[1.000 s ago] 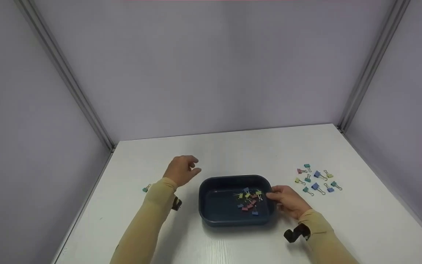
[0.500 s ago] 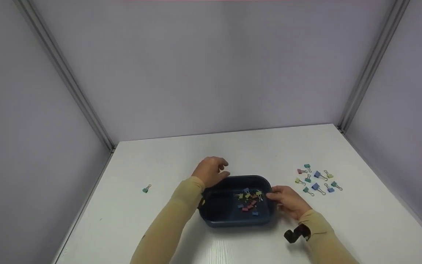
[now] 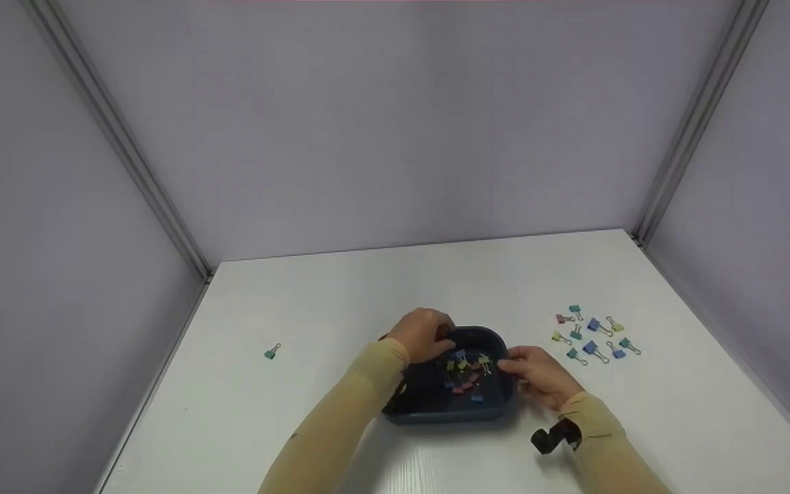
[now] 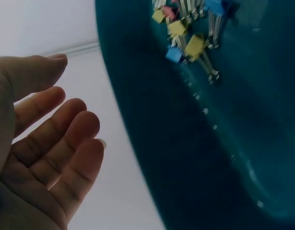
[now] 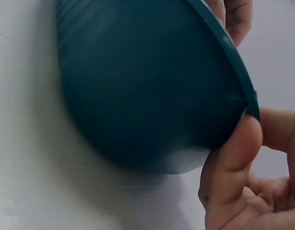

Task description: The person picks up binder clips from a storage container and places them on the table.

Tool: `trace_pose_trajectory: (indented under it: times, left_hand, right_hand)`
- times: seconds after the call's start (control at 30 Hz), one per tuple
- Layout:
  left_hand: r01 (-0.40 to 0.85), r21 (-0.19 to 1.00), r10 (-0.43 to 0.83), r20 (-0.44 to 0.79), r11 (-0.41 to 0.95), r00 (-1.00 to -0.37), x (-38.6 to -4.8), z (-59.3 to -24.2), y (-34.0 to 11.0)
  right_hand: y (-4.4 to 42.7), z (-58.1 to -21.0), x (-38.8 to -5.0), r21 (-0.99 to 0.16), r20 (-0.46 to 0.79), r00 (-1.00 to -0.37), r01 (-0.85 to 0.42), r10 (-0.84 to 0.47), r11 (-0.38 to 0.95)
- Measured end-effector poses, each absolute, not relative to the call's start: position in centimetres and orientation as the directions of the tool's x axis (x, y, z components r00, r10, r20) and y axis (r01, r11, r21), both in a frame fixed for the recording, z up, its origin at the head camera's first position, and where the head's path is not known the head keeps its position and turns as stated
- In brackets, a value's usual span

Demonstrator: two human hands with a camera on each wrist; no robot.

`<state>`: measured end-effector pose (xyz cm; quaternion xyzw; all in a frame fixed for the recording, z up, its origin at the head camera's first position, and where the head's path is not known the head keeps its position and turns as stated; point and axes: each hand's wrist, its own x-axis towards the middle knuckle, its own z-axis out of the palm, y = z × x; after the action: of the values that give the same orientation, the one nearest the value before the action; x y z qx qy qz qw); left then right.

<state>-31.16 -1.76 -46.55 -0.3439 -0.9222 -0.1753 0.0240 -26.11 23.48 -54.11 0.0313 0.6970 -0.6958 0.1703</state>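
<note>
A dark blue plastic bin (image 3: 446, 416) stands on the white table, with several small binder clips (image 4: 195, 46) in yellow, blue and pink lying inside. My right hand (image 3: 541, 376) pinches the bin's right rim between thumb and fingers; in the right wrist view the bin's outer wall (image 5: 147, 81) fills the upper part. Over the bin's far left part hovers my left hand (image 3: 424, 335), covering that corner in the head view. The left wrist view shows its fingers (image 4: 82, 167) loosely bent, holding nothing, beside the rim.
To the right of the bin, several loose binder clips lie scattered, among them a blue clip (image 3: 591, 348) and a pink clip (image 3: 561, 318). A lone green clip (image 3: 270, 354) lies on the left of the table (image 3: 326, 288). Grey panels (image 3: 381, 137) enclose the back and sides.
My left hand has moved right, from beside the bin to over its far left part, uncovering the green clip. My right hand has stayed on the rim.
</note>
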Motion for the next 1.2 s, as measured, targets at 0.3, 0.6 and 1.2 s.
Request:
trace_pose_trajectory:
  times: [0.3, 0.6, 1.2]
  left_hand:
    - [0.626, 0.319, 0.649, 0.041, 0.712, -0.759, -31.2, -48.5, -0.5]
    - [0.643, 0.290, 0.680, -0.040, 0.709, -0.732, -31.0, -50.0, 0.7]
    - [0.677, 0.221, 0.712, -0.204, 0.702, -0.672, -30.5, -51.6, 2.7]
  right_hand:
    - [23.4, -54.0, -26.1, -0.955, -0.295, -0.940, 0.294, -0.173, 0.033]
    - [23.5, -54.1, -26.1, -0.956, -0.292, -0.940, 0.290, -0.177, 0.038]
    - [23.2, -53.9, -26.1, -0.951, -0.310, -0.941, 0.303, -0.137, 0.069]
